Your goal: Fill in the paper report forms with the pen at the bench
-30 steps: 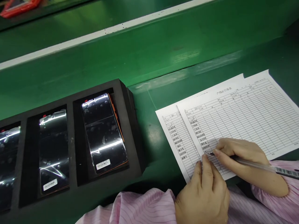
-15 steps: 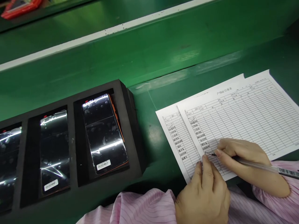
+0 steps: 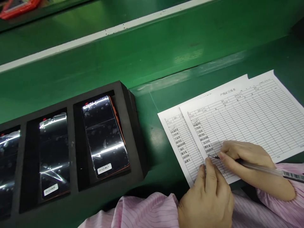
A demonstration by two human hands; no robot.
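Two printed forms lie overlapped on the green bench, each with a ruled table and handwritten entries down its left column. My right hand (image 3: 244, 158) grips a pen (image 3: 258, 167), its tip at the left column of the upper form (image 3: 247, 117). Just below the tip, my left hand (image 3: 207, 196) lies flat with fingers stretched over the lower left edge of that form. Part of the under form (image 3: 177, 136) sticks out on the left, its rest hidden beneath the upper one.
To the left stands a black foam tray (image 3: 77, 152) holding several phones, among them an orange-edged phone (image 3: 106, 136) and a middle phone (image 3: 54, 152), with white barcode labels. A green wall with a pale ledge (image 3: 114, 30) runs behind. A red object (image 3: 19, 9) is at the upper left.
The view has shifted very slightly, so the tray sits a little further left. Both hands and the pen stay at almost the same spot on the form.
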